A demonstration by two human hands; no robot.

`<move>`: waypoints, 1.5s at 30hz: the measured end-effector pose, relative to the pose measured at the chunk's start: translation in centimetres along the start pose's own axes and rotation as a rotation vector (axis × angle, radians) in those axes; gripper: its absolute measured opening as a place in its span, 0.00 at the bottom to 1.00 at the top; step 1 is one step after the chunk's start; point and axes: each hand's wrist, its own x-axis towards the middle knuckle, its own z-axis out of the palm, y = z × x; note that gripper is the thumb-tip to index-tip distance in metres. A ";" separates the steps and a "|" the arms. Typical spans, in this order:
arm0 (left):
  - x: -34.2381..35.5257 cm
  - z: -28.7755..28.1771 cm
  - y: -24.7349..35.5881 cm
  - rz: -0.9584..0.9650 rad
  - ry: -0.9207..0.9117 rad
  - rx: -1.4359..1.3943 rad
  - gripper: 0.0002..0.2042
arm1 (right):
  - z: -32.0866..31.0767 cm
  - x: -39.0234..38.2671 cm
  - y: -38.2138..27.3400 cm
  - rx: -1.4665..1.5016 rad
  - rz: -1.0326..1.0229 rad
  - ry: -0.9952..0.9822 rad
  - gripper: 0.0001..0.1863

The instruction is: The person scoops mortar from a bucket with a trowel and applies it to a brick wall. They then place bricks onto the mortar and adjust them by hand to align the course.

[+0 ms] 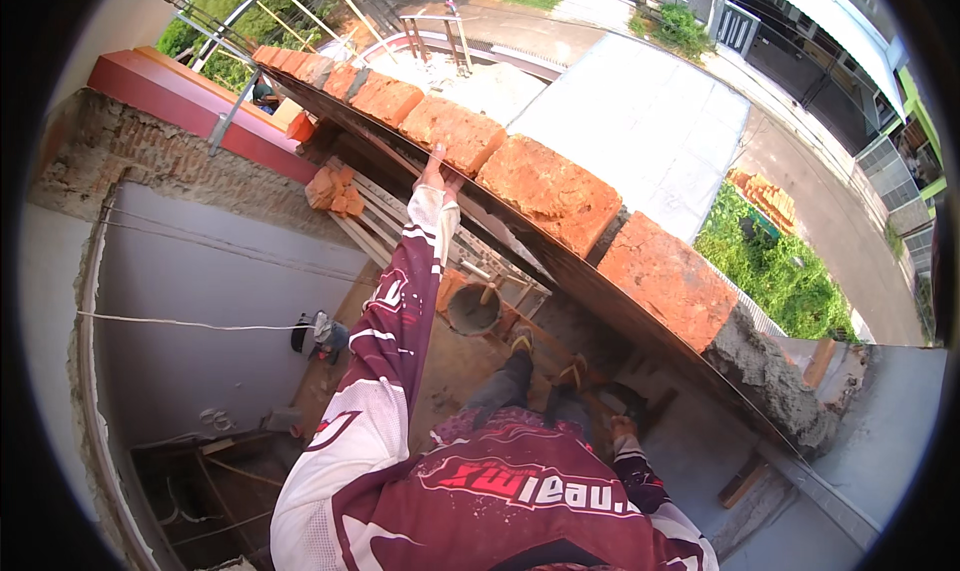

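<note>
My left hand (pixel 440 176) reaches up to a dark board (pixel 560 264) along the row of red bricks, its fingers gripping the edge by a brick (pixel 455 131). My right hand (pixel 624 429) hangs low beside my body, closed at a dark object (pixel 625 403) that I cannot make out. Grey mortar (pixel 767 376) lies at the right end of the row, just past the last large brick (pixel 660 281). Below the row, between my left arm and my feet, a bucket (pixel 474 309) holds grey material.
I am above a floor (pixel 450 401) with planks (pixel 365 231), a brick pile (pixel 335 191) and a pale cord (pixel 200 323) crossing the room. A plastered wall (pixel 200 271) stands left. Beyond the bricks are a white roof (pixel 630 111), plants and a street; a person (pixel 263 96) is partly visible upper left.
</note>
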 end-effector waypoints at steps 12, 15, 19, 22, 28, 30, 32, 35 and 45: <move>-0.8 -0.3 0.4 0.012 -0.120 0.119 0.34 | 3.0 3.2 2.0 -0.003 -0.060 0.072 0.20; -0.6 -4.0 -1.2 0.008 -0.023 0.132 0.35 | 1.7 1.0 -0.9 0.045 0.067 0.043 0.21; -1.0 -15.9 -7.2 -0.136 0.079 0.549 0.24 | 1.6 -2.9 -6.0 -0.029 0.102 -0.204 0.25; -7.0 -29.9 -12.5 -0.492 -0.145 1.128 0.19 | 1.9 -4.9 -8.8 0.129 0.241 -0.331 0.33; -22.4 -47.4 -15.9 -0.529 -0.447 1.894 0.34 | -0.9 -7.2 -13.7 0.367 0.170 -0.517 0.47; -22.6 -48.0 -15.8 -0.548 -0.528 1.897 0.33 | -2.0 -6.9 -15.5 0.383 0.123 -0.544 0.52; -21.5 -47.3 -15.6 -0.543 -0.585 1.903 0.32 | -2.5 -6.1 -17.0 0.352 0.065 -0.548 0.55; -20.4 -46.1 -15.5 -0.516 -0.638 1.916 0.31 | -2.2 -4.7 -18.0 0.271 -0.049 -0.517 0.57; -17.9 -45.0 -13.1 -0.427 -0.716 1.981 0.25 | -0.9 -5.3 -10.5 0.185 0.262 -0.136 0.37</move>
